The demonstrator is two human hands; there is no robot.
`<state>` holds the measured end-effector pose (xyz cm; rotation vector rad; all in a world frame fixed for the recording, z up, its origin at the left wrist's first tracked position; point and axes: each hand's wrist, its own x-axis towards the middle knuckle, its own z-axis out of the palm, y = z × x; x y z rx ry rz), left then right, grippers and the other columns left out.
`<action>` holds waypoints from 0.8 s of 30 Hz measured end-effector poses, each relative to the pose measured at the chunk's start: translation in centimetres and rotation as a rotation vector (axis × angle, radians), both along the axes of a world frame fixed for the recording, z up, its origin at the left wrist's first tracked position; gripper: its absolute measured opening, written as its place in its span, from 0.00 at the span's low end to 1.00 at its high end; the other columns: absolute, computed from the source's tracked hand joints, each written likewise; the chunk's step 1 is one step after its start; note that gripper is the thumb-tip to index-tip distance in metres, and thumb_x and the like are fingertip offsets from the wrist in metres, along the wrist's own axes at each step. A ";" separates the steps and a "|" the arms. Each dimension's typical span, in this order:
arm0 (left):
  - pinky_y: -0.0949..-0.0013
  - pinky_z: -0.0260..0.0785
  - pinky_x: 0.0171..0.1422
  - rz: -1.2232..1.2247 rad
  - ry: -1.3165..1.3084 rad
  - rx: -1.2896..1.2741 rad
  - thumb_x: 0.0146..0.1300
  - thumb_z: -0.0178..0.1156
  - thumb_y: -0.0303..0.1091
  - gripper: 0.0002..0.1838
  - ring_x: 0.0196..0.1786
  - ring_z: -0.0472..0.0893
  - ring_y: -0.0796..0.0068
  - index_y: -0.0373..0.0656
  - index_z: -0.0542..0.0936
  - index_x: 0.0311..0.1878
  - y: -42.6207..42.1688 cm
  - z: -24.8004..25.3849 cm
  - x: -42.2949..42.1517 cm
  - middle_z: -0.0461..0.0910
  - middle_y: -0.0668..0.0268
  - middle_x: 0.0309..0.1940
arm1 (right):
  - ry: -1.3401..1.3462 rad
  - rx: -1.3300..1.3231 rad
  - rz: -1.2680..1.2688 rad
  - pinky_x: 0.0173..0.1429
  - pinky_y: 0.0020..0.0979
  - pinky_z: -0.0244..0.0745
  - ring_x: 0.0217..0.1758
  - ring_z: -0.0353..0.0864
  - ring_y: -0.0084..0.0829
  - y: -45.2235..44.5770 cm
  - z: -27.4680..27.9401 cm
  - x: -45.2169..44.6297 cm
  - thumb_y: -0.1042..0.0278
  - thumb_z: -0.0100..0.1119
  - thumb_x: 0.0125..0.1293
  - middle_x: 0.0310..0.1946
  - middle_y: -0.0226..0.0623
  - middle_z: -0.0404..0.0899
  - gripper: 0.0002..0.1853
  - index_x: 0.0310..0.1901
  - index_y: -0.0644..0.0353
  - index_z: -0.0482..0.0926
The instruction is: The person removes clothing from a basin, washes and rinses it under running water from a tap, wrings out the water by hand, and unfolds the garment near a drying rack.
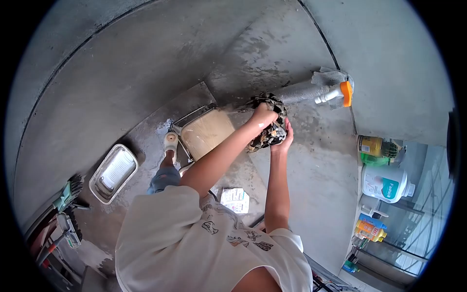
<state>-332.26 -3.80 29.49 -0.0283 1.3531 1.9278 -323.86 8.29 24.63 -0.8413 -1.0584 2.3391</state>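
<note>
A bunched, camouflage-patterned fabric item (273,135) hangs in front of me; its exact kind is hard to make out. My left hand (265,116) is closed at its upper part, with the fingertips partly hidden in the folds. Around its lower right edge curls my right hand (284,138), thumb and fingers gripping the fabric. Just behind the item runs a pipe (301,91) in bubble wrap, ending in a white spout with an orange handle (346,94). Below and left of my hands stands a stool with a beige seat (208,132) and a metal frame.
A white rectangular basin (113,174) rests on the floor at left, near brushes (68,197) and long-handled tools. A printed white packet (235,200) lies close to my body. At right, a ledge carries a large white bottle (384,183) and several smaller containers. Wet patches mark the concrete.
</note>
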 end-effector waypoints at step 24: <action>0.74 0.68 0.28 -0.580 0.440 -0.169 0.49 0.58 0.38 0.17 0.26 0.75 0.75 0.30 0.74 0.30 -2.2 9.1 -3.9 0.75 0.63 0.25 | 0.741 -0.415 -0.129 0.53 0.39 0.66 0.48 0.70 0.37 -4.4 -0.1 -4.2 0.46 0.40 0.59 0.46 0.36 0.71 0.25 0.48 0.57 0.68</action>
